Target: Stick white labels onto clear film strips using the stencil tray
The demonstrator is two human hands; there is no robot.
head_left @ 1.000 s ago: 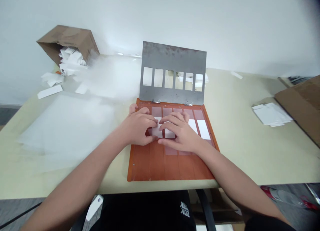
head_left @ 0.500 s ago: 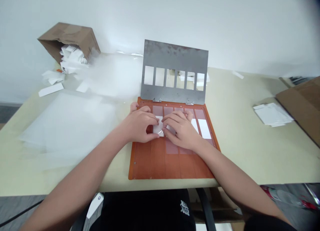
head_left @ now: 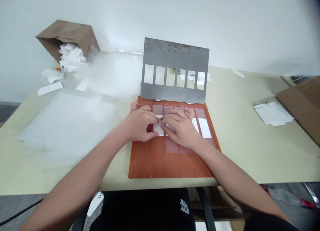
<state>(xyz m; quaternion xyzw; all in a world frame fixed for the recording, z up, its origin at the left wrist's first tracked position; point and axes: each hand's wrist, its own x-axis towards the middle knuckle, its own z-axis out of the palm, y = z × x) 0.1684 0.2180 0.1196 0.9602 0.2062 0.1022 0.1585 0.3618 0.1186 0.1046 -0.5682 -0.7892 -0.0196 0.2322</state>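
Observation:
A hinged jig lies on the table, its orange base (head_left: 157, 162) flat and its grey metal frame (head_left: 176, 52) with rectangular windows raised at the back. My left hand (head_left: 140, 124) curves around the left side of a white card (head_left: 158, 130) in the base, thumb at its lower edge and fingertips near its top. My right hand (head_left: 182, 128) comes in from the other side, with thumb and fingertips pinched together over that card's right edge; what they pinch is too small to make out. Another white card (head_left: 205, 128) sits at the right end of the row. Pinkish clear sheets (head_left: 172, 146) lie under the cards.
Translucent sheets (head_left: 67, 124) spread over the left of the table. Behind them, a tipped cardboard box (head_left: 72, 31) spills white paper strips (head_left: 72, 56). At the right, a stack of white cards (head_left: 272, 113) lies beside a brown carton (head_left: 303, 102).
My right fingertips have shifted slightly left and closed together over the card. The curved glare on the card is gone, and my left hand has hardly moved.

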